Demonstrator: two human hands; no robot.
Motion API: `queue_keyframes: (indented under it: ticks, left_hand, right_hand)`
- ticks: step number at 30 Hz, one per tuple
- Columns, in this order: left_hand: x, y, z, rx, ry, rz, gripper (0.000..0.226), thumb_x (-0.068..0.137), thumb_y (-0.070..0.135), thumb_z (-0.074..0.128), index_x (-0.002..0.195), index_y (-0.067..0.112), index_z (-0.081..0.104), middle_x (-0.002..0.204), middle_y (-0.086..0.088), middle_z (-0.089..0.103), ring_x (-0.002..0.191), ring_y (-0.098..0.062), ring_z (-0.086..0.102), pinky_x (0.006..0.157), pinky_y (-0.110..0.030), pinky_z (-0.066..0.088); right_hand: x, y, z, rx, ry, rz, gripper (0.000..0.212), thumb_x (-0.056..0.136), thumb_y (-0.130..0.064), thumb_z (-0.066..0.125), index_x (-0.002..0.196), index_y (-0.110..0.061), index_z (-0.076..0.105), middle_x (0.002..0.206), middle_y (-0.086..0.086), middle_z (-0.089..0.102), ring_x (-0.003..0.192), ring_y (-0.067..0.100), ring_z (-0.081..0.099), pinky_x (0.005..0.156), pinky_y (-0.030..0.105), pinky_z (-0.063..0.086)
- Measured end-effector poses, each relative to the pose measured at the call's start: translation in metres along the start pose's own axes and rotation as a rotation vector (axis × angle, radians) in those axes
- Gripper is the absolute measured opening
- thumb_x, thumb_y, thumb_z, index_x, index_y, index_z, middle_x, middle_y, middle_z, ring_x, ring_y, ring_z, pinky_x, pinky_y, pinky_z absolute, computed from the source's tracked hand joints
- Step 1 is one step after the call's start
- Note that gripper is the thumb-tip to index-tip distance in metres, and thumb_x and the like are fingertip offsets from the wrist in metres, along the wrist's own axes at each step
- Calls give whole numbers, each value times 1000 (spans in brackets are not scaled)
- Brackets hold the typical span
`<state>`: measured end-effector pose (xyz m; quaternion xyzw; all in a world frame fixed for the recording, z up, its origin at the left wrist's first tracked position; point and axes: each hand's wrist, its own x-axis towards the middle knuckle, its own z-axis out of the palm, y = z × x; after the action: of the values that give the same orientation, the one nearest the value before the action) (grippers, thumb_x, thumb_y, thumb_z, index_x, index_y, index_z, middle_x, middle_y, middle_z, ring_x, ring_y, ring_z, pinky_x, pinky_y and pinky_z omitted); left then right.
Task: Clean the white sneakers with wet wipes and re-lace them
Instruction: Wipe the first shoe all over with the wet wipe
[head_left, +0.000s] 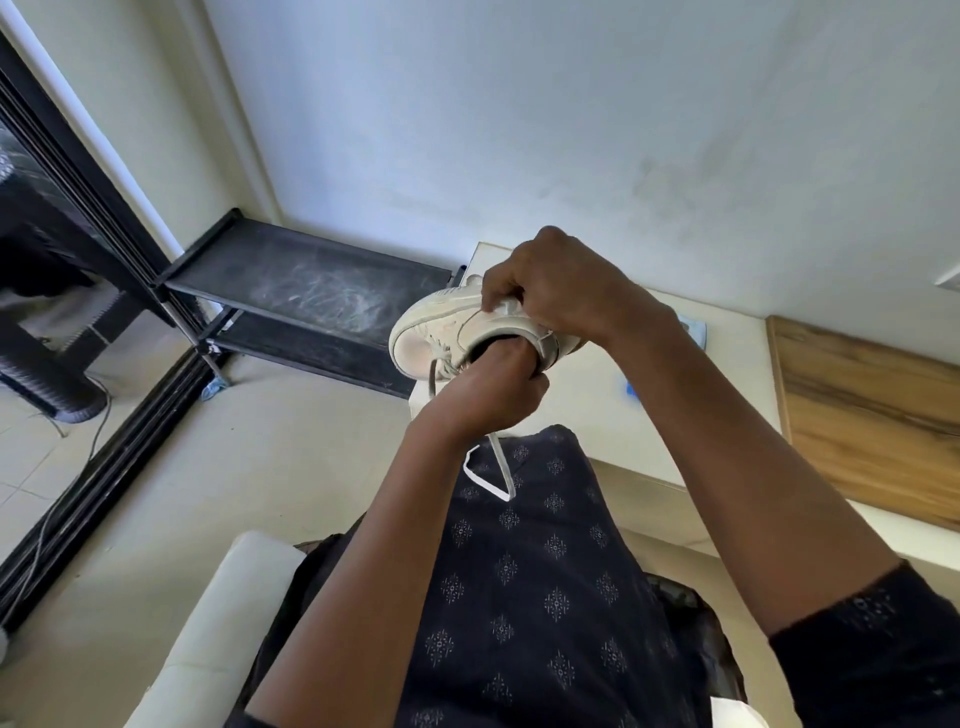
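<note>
A worn white leather low-top sneaker (447, 332) is held up in the air between both hands, above the near corner of a pale cream tabletop (587, 415) and over the person's lap, toe pointing away to the left and its side turned toward the camera. The left hand (488, 395) comes up from below with its fingers (506, 353) pushed into the dark opening of the shoe, curled closed around the collar edge so that the fingertips themselves are hidden inside. The right hand (550, 283) sits on top, its fingers (498, 299) bent down and pinched shut on a small white wet wipe (511, 307) pressed against the upper just above the opening, directly over the left fingers. A flat white shoelace (491, 475) hangs loose from the eyelets just left of the left fingers and trails below the left wrist onto dark navy patterned fabric (524, 571) covering the lap. Beyond the right wrist, partly hidden by it, a light blue packet (693, 330) lies on the tabletop; its label cannot be read. Right of that lies a wood-grain board (872, 415). Far to the left of both hands, a black metal shelf rack (301, 291) stands against the white wall (519, 104).
</note>
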<state>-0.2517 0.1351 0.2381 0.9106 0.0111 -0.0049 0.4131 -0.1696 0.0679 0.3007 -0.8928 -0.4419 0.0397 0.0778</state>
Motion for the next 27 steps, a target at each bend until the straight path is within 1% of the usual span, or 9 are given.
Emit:
queue_keyframes:
  ticks: [2, 4, 7, 10, 14, 18, 21, 24, 27]
  left_hand:
    - [0, 1, 0, 8, 25, 27, 22, 87, -2, 47, 108, -6, 52, 102, -18, 52, 103, -31, 46, 70, -13, 21]
    - [1, 2, -1, -33, 47, 40, 6, 84, -7, 47, 86, -2, 51, 82, -7, 47, 87, -27, 44, 65, -14, 21]
    - [2, 5, -1, -87, 65, 51, 38, 80, -10, 46, 60, 16, 27, 62, 8, 31, 59, -13, 32, 53, -15, 27]
    - [0, 7, -1, -114, 85, 56, 48, 79, -12, 46, 59, 25, 22, 60, 10, 30, 55, -7, 31, 51, -7, 30]
    - [2, 1, 1, -126, 99, 56, 42, 77, -12, 46, 59, 19, 23, 59, 5, 31, 60, -18, 29, 49, -17, 26]
    - [3, -1, -2, -198, 129, 51, 42, 76, -14, 45, 61, 21, 26, 61, 7, 32, 57, -11, 32, 50, -13, 27]
    - [4, -3, -3, -289, 136, -7, 38, 75, -14, 46, 61, 17, 29, 61, 3, 32, 60, -15, 30, 52, -24, 26]
    - [3, -4, -3, -441, 134, -15, 32, 71, -8, 48, 65, 22, 38, 64, 4, 38, 62, -13, 35, 57, -27, 31]
    - [1, -4, -4, -669, 116, -18, 19, 60, 2, 44, 73, 15, 47, 72, -7, 44, 72, -20, 40, 65, -33, 35]
  right_hand:
    - [-5, 6, 1, 73, 54, -30, 37, 80, 0, 47, 96, -20, 74, 84, 2, 59, 77, 15, 49, 66, 22, 37]
    - [-9, 11, 5, 167, 167, -93, 34, 72, -3, 45, 86, -14, 75, 81, 7, 68, 76, 22, 57, 70, 31, 49]
    - [-17, 16, 13, 218, 320, -166, 34, 64, 0, 44, 79, -6, 74, 77, 11, 70, 78, 30, 62, 69, 40, 52]
    - [-23, 19, 19, 221, 447, -242, 31, 64, 11, 47, 77, -1, 72, 77, 11, 71, 74, 32, 63, 68, 31, 48]
    - [-30, 19, 27, 229, 606, -276, 22, 69, 16, 54, 75, 3, 71, 78, 11, 70, 71, 32, 62, 66, 30, 43]
    - [-34, 13, 34, 203, 781, -266, 18, 75, 13, 56, 78, 3, 71, 82, 13, 70, 75, 30, 63, 67, 27, 44]
    - [-35, 12, 43, 170, 892, -235, 23, 78, 12, 50, 81, 4, 70, 86, 14, 69, 81, 30, 64, 74, 24, 45]
    - [-37, 10, 53, 155, 996, -184, 30, 78, 13, 44, 85, 5, 71, 91, 15, 70, 88, 29, 62, 83, 20, 44]
    - [-37, 5, 64, 166, 1089, -132, 31, 81, 15, 43, 90, 5, 72, 96, 16, 70, 95, 22, 58, 91, 15, 40]
